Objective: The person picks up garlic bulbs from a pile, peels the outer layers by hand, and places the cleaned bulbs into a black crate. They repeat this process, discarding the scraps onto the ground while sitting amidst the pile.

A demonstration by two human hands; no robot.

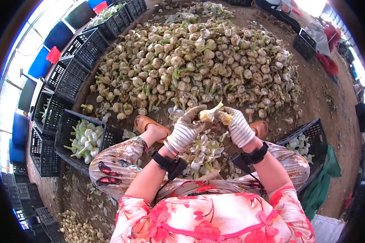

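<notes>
A garlic bulb (207, 116) with a short stem is held up between my two gloved hands, above the peelings. My left hand (187, 128), in a striped glove with dirty fingers, is closed round the bulb from the left. From the other side my right hand (236, 124) pinches at the bulb's right edge, where a yellowish piece of skin shows; its fingertips are partly hidden. Below the hands, between my legs, lies a heap of pale peeled skins and garlic (205, 152).
A large pile of dirty garlic bulbs (198, 60) spreads in front of me. On my left stands a black crate (63, 139) of cleaned garlic, with more crates behind it. Another black crate (318, 137) with garlic is at my right, beside a green cloth (322, 182).
</notes>
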